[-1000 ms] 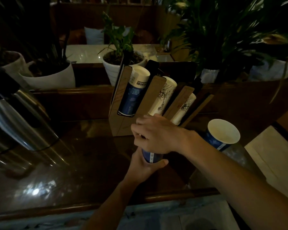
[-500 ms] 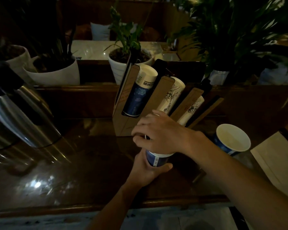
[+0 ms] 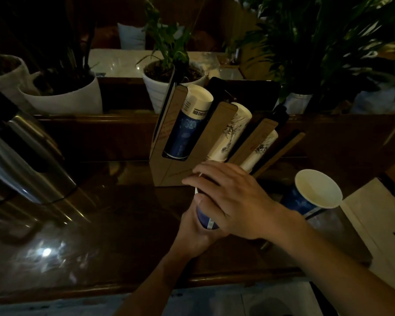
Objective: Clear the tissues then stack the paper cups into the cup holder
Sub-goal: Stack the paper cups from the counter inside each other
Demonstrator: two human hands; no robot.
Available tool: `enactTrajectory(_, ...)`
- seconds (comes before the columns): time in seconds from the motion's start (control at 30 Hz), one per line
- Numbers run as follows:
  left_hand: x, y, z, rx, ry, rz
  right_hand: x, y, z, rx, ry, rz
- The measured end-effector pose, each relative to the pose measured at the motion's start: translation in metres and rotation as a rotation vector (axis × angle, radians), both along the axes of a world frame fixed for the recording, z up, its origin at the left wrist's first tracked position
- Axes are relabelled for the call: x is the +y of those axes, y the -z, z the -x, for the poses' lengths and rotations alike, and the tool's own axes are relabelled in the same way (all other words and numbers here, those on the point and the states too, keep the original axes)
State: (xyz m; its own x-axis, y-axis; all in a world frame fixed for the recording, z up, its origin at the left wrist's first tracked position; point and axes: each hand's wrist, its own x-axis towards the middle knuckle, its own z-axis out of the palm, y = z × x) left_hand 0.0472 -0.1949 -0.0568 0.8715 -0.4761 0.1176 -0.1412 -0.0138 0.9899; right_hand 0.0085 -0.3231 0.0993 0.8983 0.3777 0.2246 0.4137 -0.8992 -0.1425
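Both hands grip one blue paper cup [image 3: 206, 221] just in front of the cup holder [image 3: 169, 165]: the left hand [image 3: 195, 233] wraps its base, the right hand [image 3: 233, 201] closes over its rim. A second blue cup [image 3: 312, 195] stands on the wooden counter [image 3: 123, 213], right of the hands, apart from them.

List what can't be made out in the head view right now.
- Blue cup: rim and most of its wall hidden by the right hand above and the left hand below.
- Whether it is one cup or several nested: cannot tell.
- Cup holder: lower right covered by the right hand.
- Loose cup: base lost in darkness.
- Tissues: none discernible; the scene is dim.
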Motion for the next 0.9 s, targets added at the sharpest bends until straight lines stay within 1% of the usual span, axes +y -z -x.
enactTrajectory(0.27, 0.002, -0.006, 0.002, -0.037, 0.002, 0.014, 0.002, 0.002, -0.001, -0.007, 0.036, -0.028)
enactTrajectory(0.37, 0.000, -0.012, 0.002, -0.034, 0.009, -0.005, 0.003, 0.007, -0.003, -0.074, 0.040, -0.112)
enactTrajectory(0.53, 0.002, -0.009, 0.003, -0.001, 0.006, -0.038, 0.007, 0.017, 0.002, -0.186, 0.133, -0.326)
enactTrajectory(0.73, -0.006, -0.008, 0.010, 0.088, -0.051, -0.039, -0.012, 0.003, 0.011, -0.048, 0.056, -0.421)
enactTrajectory(0.9, -0.022, -0.006, 0.019, 0.073, -0.095, -0.071, -0.049, -0.011, 0.030, -0.142, 0.108, -0.472)
